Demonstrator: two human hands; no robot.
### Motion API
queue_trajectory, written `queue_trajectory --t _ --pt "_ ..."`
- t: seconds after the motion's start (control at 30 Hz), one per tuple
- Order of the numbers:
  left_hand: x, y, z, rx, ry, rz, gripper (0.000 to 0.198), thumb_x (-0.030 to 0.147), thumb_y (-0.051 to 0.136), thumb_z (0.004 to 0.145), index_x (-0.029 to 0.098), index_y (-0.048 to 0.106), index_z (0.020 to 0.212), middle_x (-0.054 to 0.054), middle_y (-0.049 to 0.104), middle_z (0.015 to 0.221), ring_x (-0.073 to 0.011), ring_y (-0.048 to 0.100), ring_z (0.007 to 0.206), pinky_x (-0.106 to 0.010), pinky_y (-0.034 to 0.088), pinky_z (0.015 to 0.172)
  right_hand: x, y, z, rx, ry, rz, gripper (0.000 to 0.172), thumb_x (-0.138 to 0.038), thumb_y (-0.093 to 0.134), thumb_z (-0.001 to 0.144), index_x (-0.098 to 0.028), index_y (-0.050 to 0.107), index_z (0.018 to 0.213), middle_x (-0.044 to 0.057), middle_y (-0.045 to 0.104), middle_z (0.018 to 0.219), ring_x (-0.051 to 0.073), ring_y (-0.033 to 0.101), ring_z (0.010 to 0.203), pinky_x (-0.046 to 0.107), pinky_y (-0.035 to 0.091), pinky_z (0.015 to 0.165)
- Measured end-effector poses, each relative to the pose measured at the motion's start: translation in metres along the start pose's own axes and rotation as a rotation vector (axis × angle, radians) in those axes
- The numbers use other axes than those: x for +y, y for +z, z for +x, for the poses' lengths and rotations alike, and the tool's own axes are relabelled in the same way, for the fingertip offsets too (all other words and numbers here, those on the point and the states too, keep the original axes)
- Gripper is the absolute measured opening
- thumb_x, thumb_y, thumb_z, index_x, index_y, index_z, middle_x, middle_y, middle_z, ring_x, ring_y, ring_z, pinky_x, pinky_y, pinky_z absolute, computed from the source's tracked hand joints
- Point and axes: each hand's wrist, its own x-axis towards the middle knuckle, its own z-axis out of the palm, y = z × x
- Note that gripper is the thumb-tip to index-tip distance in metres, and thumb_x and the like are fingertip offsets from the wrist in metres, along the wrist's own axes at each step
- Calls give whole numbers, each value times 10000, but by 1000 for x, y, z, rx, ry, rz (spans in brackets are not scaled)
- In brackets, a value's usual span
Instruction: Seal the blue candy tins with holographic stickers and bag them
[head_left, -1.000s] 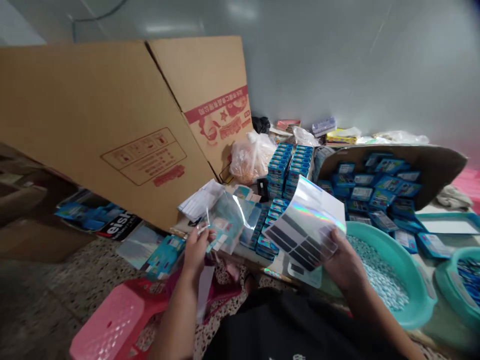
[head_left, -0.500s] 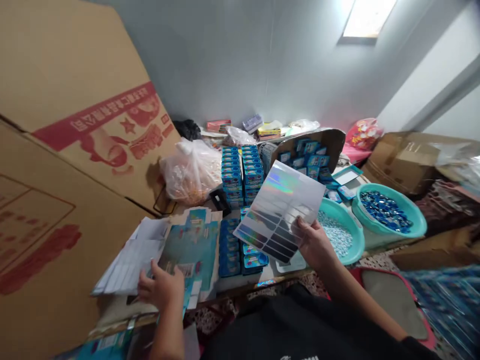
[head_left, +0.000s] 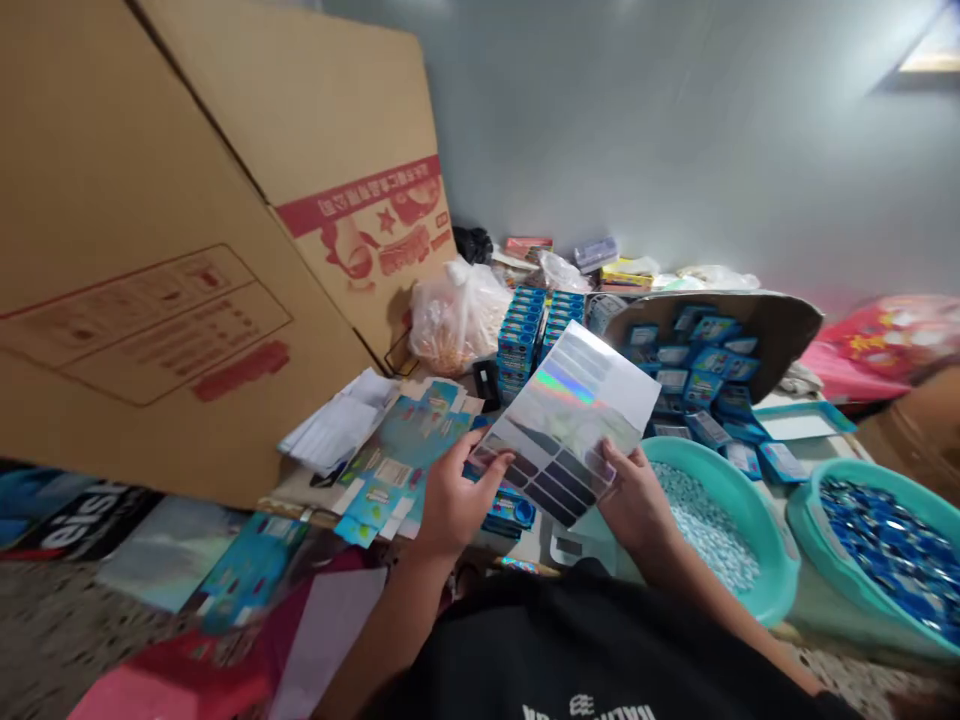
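Observation:
A shiny holographic sticker sheet (head_left: 574, 410) with dark rectangular strips is held tilted over the front of the table. My left hand (head_left: 461, 490) pinches its lower left edge, thumb on top. At its right edge, my right hand (head_left: 637, 495) grips it between thumb and fingers. Behind the sheet stand stacks of small blue boxes (head_left: 519, 340), partly hidden by it. Left of my left hand lie flat blue-green printed cartons (head_left: 409, 450) and a fanned pile of white sheets (head_left: 341, 420).
A teal basin (head_left: 772, 540) of pale pieces and another basin (head_left: 806, 510) of dark blue pieces sit at the right. A large cardboard box (head_left: 225, 330) stands at the left. A tied plastic bag (head_left: 461, 315) and an open carton (head_left: 787, 340) of blue packets stand farther back.
My left hand has moved right from beside the white sheets and taken hold of the sticker sheet. My right hand still holds it. The view has turned left.

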Motion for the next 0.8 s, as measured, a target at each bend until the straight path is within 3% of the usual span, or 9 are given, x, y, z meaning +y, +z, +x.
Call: queue_trajectory --t 0.13,0.23,0.3,0.37,0.47,0.53,0.63,0.7,0.8 --pt "4 -1 -18 173 32 35 349 369 760 761 210 729 1070 -71 755 925 -237 694 818 -318 533 786 -1 -13 9 -9 -35 -167 543 -305 812 718 -288 567 1202 26 693 1066 212 676 950 350 591 756" --pt "18 -8 -24 171 59 113 234 378 704 813 212 762 967 -66 757 865 -235 686 784 -323 531 759 -16 -13 13 58 -487 -570 748 -264 815 717 -277 462 1377 106 534 1385 296 485 1308 493 484 1012" --pt "30 -13 -26 113 102 179 195 352 697 819 229 775 948 -63 761 877 -242 686 812 -334 521 806 -36 -4 13 -117 -813 -895 746 -219 797 735 -286 473 1404 96 402 1522 323 297 1443 560 294 1159" --pt "41 -17 -28 7 135 239 176 337 685 829 255 783 950 -59 764 903 -248 688 848 -338 509 840 -56 13 10 -492 -961 -1144 643 -206 765 771 -330 544 1362 46 429 1522 327 275 1459 569 180 1203" --pt "53 -21 -30 -129 184 312 188 348 614 887 280 771 964 -47 753 940 -235 679 886 -327 498 826 -73 45 6 -1055 -904 -1276 495 -235 698 849 -398 597 1305 -3 597 1373 297 469 1341 547 163 1209" --pt "57 -24 -33 -149 218 346 203 353 570 919 272 754 946 -40 733 922 -219 661 875 -322 493 803 -73 63 6 -1228 -825 -1260 407 -246 631 902 -390 619 1283 -3 693 1202 262 613 1145 528 263 1167" --pt "59 -25 -42 -62 208 349 186 385 607 901 267 746 938 -31 726 889 -208 657 846 -327 496 798 -65 84 9 -1226 -752 -1220 224 -259 585 925 -335 712 1092 11 739 932 231 671 858 414 499 891" --pt "56 -24 -46 7 211 303 205 403 663 864 273 752 996 -35 744 902 -205 674 841 -326 508 798 -58 92 13 -1210 -711 -1194 130 -281 608 908 -312 735 901 22 734 807 224 671 737 346 513 700" --pt "50 -24 -49 -5 291 220 188 393 675 859 278 782 962 -47 752 840 -181 682 782 -292 515 727 -47 94 23 -1308 -593 -1126 143 -272 665 847 -297 721 717 20 707 667 196 646 580 297 487 544"
